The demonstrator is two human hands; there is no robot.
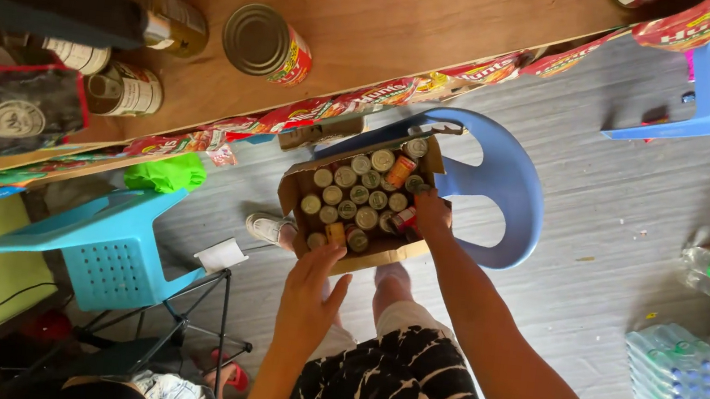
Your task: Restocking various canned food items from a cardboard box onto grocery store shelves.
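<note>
Down on the seat of a light-blue plastic chair (501,186) sat an open cardboard box (298,185), packed with small cans (356,192) standing upright, their round tops showing in rows; a couple of orange-labelled ones lay tilted among them. The right hand (431,211) reached into the box at its right side, fingers curled down among the cans, though whether they were closed around one could not be told. The left hand (310,293) lay at the near edge of the box, palm flat and fingers spread, touching the cardboard rim without grasping anything.

Just beyond the box ran a wooden shelf (377,22), its front edge hung with a strip of red snack packets (368,95). On the shelf stood a larger can with a red label (268,43), lying on its side relative to the view, and several more tins (125,88) grouped near a dark bag (10,107) at the left. A turquoise plastic stool (111,242) stood to the left of the box, with a green cloth (164,174) beside it. Another blue stool (701,98) was well apart at the upper right. Shrink-wrapped packs of water bottles (676,374) lay on the grey floor (623,223) at the right. The person's black-and-white patterned clothing (390,389) filled the bottom of the view.
</note>
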